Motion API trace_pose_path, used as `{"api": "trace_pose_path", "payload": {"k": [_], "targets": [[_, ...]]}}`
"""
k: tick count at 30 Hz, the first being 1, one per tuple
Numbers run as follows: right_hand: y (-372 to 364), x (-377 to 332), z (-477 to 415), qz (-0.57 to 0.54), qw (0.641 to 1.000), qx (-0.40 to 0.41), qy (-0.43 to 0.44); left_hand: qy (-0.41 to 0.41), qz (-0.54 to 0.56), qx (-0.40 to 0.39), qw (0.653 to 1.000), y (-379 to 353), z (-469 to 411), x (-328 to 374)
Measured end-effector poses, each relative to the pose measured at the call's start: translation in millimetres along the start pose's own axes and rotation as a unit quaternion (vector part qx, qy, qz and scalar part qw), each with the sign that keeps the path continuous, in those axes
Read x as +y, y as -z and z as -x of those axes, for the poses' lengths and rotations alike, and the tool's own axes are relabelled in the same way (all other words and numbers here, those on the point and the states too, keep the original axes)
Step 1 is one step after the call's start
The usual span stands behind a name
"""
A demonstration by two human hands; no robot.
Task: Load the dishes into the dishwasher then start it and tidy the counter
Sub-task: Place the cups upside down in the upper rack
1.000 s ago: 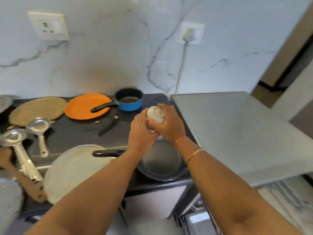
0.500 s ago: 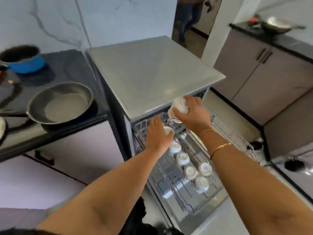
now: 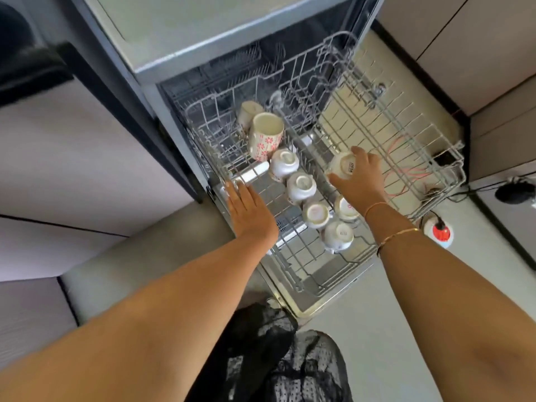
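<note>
The dishwasher [image 3: 185, 33] stands open at twelve o'clock in the view, with its wire rack [image 3: 406, 146] pulled out. The right hand [image 3: 359, 181], at about two o'clock from the frame's centre, is curled round a small white cup [image 3: 342, 168]. It holds the cup base-up just over the rack's middle wires, thumb and fingers clasping its sides. The left hand [image 3: 248, 208], at the rack's nine o'clock edge, lies flat with straight fingers, its fingertips at the rim wire, and holds nothing. The two hands are apart. Between them a line of upturned cups [image 3: 301, 187] runs from eleven o'clock down to five o'clock in the rack. At the line's far end a tall floral mug [image 3: 265, 137] leans with its mouth toward the camera, and another pale cup [image 3: 249, 113] sits just behind it. Thin bangles [image 3: 400, 235] ring the right wrist. On the floor [image 3: 391, 314] at three o'clock sits a red-and-white socket block [image 3: 438, 232].
</note>
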State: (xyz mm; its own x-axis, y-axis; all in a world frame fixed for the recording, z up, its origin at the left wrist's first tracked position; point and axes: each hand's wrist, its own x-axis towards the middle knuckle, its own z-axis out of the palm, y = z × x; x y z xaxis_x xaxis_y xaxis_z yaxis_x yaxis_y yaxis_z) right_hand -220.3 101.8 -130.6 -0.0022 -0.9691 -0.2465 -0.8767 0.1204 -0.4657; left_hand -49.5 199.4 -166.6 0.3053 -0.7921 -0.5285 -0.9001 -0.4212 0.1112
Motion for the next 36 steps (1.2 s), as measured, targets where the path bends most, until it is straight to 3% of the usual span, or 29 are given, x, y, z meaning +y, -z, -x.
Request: {"api": "trace_pose_path", "payload": {"k": [5,16,22,36], "targets": [[-25,20,-23,0.007,1.000,-0.028,-0.013,-0.019,-0.002,0.046,0.999,-13,-1,1],[-63,38,-42,0.083,0.987,-0.134,-0.011,-0.025,0.001,0.048,0.999,-15,-2,3],[-74,44,-47,0.170,0.974,-0.147,0.000,-0.024,-0.004,0.044,0.999,-15,-3,3],[-66,34,-47,0.165,0.969,-0.182,-0.036,-0.021,-0.012,0.058,0.998,-16,-2,3]]}}
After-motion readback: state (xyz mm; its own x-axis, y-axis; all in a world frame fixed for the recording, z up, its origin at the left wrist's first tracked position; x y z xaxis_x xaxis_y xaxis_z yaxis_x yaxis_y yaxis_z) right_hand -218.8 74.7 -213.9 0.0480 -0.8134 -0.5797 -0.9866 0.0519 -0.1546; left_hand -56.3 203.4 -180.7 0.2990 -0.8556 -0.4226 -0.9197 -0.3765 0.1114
